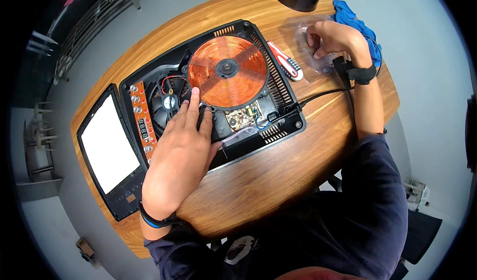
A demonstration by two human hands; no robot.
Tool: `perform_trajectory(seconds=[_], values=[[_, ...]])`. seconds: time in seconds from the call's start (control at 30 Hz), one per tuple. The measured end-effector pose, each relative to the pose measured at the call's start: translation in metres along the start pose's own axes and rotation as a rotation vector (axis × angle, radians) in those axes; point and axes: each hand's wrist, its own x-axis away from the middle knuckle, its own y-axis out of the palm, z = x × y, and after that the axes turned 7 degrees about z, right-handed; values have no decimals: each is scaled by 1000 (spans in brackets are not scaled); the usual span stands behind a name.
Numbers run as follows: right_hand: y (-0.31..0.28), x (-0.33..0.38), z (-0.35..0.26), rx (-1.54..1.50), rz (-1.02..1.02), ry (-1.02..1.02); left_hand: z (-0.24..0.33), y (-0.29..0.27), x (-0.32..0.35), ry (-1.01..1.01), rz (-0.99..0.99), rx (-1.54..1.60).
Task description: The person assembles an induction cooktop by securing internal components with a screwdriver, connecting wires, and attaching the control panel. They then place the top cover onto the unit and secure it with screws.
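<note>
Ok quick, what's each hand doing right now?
Left hand: open, flat on the opened induction cooker, fingertips by the copper coil.
Right hand: fingers curled on a clear plastic bag; grip unclear.

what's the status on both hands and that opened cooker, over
Left hand flat on the open induction cooker, fingertips at the copper coil. Right hand on a clear plastic bag. Red screwdriver lies between cooker and bag.

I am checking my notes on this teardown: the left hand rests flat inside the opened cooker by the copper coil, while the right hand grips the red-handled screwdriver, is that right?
Not quite. In the head view the right hand is at the clear plastic bag; the red-handled screwdriver lies untouched on the table. The left hand does rest inside the opened cooker by the copper coil.
</note>
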Motion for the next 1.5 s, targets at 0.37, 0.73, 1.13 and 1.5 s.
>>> perform_trajectory(seconds=[0.37, 0.73, 1.13, 1.5], values=[[3, -7, 9, -62, -7, -16, 2, 1, 0, -2, -15, -8], [-2, 0, 25, -66, 73, -222, 5, -3, -1, -1, -26, -22], [-8, 4, 26, -272, -5, -240, 7, -2, 0, 0, -4, -18], [-6, 7, 27, -127, 109, -329, 4, -7, 0, -12, -26, 44]])
